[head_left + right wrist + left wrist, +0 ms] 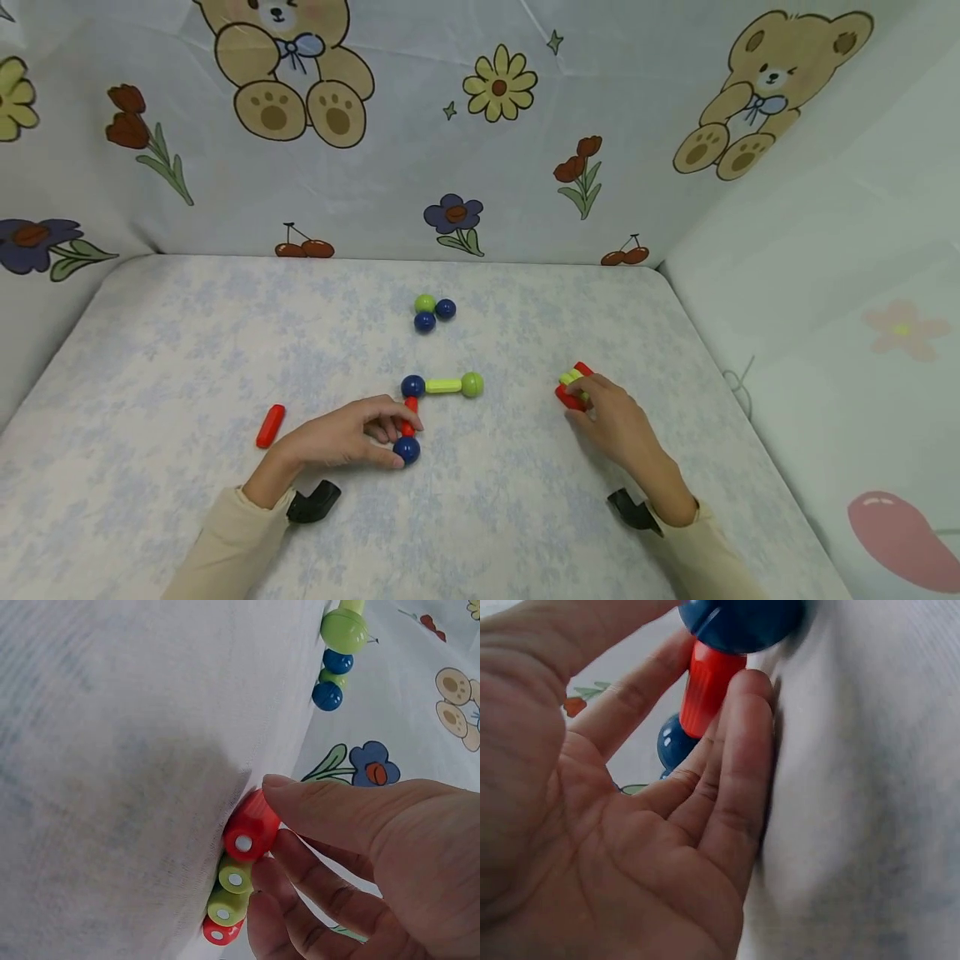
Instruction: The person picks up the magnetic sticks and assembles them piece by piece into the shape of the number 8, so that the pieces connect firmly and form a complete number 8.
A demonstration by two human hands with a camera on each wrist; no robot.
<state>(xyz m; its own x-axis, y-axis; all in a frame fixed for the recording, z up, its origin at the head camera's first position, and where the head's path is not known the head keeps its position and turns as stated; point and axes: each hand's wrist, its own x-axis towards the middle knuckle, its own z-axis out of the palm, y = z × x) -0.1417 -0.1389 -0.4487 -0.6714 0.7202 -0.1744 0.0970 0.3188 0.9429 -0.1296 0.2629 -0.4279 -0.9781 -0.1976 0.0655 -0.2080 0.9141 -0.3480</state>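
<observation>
On the mottled tabletop point(495, 525), the left hand point(348, 429) pinches the near end of an L-shaped ball-and-rod assembly point(412, 386). The right hand point(611, 417), partly hiding its grip, seems to pinch the nearest red rod point(251, 825) beside two green rods point(229, 904). A loose red rod point(271, 426) lies left; three balls point(425, 322) cluster behind.

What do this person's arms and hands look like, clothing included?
The left hand and right hand are bare, without gloves. Plain cream fabric sleeves reach towards the wrists, with a curved black piece beside each.
</observation>
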